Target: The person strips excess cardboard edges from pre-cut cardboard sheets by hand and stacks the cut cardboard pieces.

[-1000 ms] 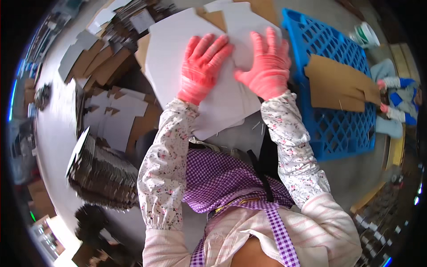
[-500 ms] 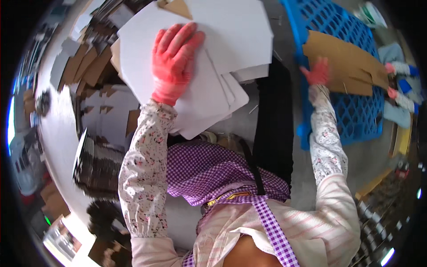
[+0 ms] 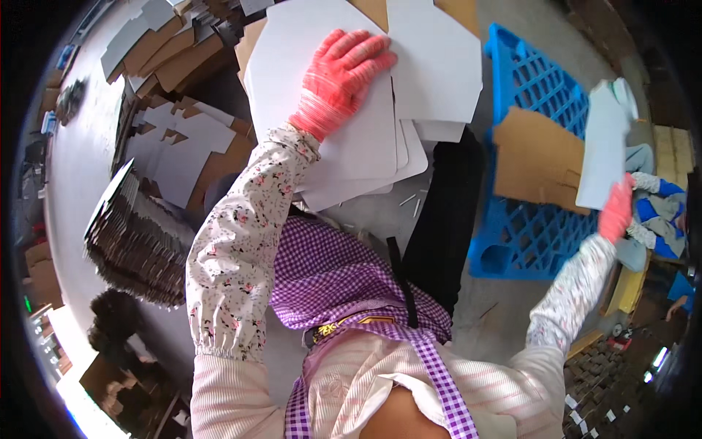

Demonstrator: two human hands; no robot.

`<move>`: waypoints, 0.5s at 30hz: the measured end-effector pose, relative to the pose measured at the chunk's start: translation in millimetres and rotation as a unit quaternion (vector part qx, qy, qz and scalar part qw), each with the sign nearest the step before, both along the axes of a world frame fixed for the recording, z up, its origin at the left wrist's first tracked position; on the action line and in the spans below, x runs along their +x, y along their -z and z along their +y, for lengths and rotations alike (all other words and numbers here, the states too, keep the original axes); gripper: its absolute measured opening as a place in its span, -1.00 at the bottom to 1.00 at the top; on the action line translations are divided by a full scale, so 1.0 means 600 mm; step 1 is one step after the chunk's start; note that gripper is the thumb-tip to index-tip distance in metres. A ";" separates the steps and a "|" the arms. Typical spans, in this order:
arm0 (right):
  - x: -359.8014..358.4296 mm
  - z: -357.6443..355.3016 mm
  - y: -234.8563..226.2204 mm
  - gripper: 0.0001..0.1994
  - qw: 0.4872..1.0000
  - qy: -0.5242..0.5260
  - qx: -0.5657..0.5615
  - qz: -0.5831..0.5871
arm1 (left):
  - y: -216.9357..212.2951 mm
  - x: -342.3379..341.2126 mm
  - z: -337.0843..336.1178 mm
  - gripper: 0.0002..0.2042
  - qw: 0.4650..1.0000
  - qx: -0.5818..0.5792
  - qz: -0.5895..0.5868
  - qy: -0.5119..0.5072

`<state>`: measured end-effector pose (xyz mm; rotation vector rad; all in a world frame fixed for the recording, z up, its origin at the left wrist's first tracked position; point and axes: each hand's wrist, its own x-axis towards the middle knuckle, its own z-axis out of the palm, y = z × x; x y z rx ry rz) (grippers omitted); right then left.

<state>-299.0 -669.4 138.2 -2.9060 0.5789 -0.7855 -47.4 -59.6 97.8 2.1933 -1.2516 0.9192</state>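
My left hand, in a red glove, lies open with fingers apart on a stack of white die-cut cardboard sheets. The sheets overlap in front of me, with brown undersides showing at some edges. Out to the right, my gloved right hand is closed on the lower end of a white cardboard sheet. This sheet stands tilted over the blue plastic pallet. Beside it, a brown cardboard sheet lies on the pallet's lattice.
At the left lie more white-and-brown cut sheets and a thick bundle of stacked cardboard. Another person's blue-and-grey clothing shows beyond the pallet. Small pale strips lie on the floor near my black trouser leg.
My right hand has moved outward to the right and now holds a white sheet over the pallet. My left hand stays on the stack, while the whole view has shifted.
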 end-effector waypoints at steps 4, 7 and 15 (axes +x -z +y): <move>-0.103 0.081 -0.235 -0.59 0.991 -0.053 0.026 -0.120 | 0.005 -0.009 -0.009 -0.62 0.999 0.002 0.025 -0.029; -0.100 0.253 -0.294 -0.57 0.836 -0.105 0.450 -0.295 | 0.010 -0.008 -0.015 -0.58 0.999 0.002 0.027 -0.029; 0.106 0.717 -0.074 -0.43 0.803 -0.232 0.545 -0.067 | 0.147 0.064 -0.001 -0.69 0.807 -0.388 0.442 0.058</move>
